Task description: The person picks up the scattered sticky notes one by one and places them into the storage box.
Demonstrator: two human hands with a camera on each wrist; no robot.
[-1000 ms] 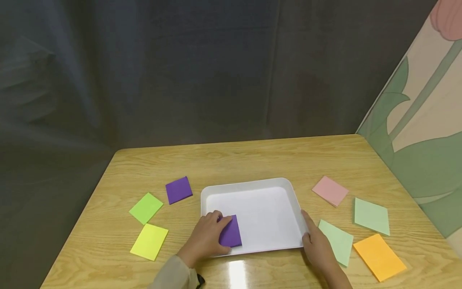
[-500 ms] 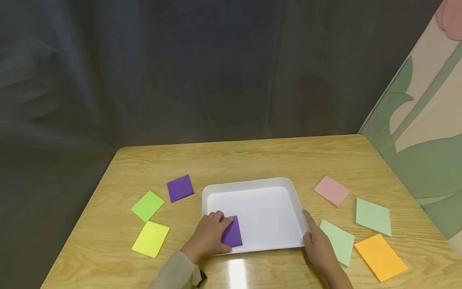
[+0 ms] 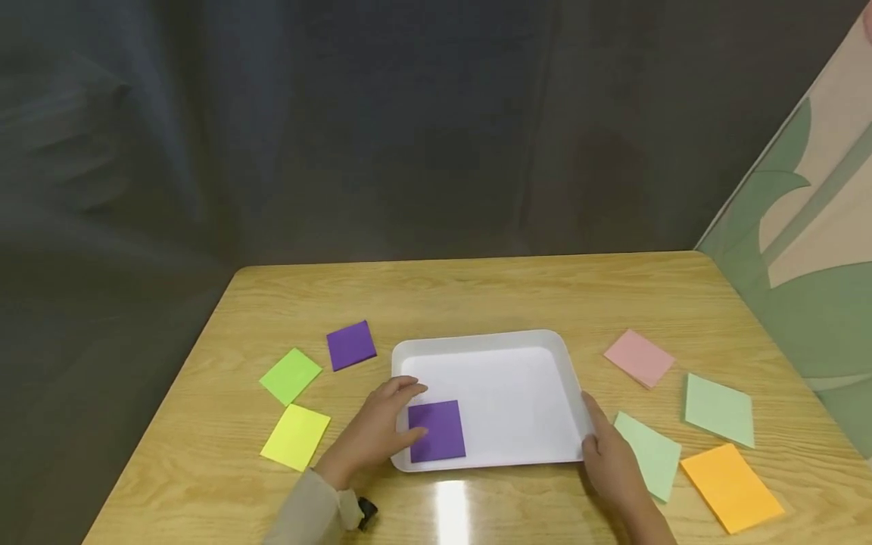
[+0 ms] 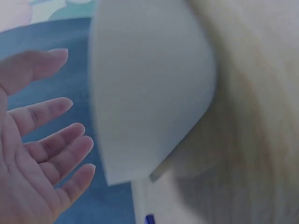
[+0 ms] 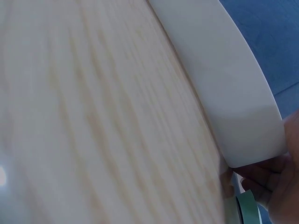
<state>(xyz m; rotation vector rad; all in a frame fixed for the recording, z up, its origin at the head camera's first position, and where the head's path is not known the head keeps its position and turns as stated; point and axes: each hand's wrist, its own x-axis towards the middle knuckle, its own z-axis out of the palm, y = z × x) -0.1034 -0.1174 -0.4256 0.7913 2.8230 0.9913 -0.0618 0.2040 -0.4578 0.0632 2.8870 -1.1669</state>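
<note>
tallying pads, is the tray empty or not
Not empty: the tray holds one purple pad, lying in its near left corner.

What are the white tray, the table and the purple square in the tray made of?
White tray: probably plastic with a satin finish; its sides are smooth with rounded corners, though coated metal is possible.
Table: wood or a wood-look covering, slightly glossy; it shows grain and reflects light.
Purple square: perhaps paper or thin foam; it looks flat and matt.
</note>
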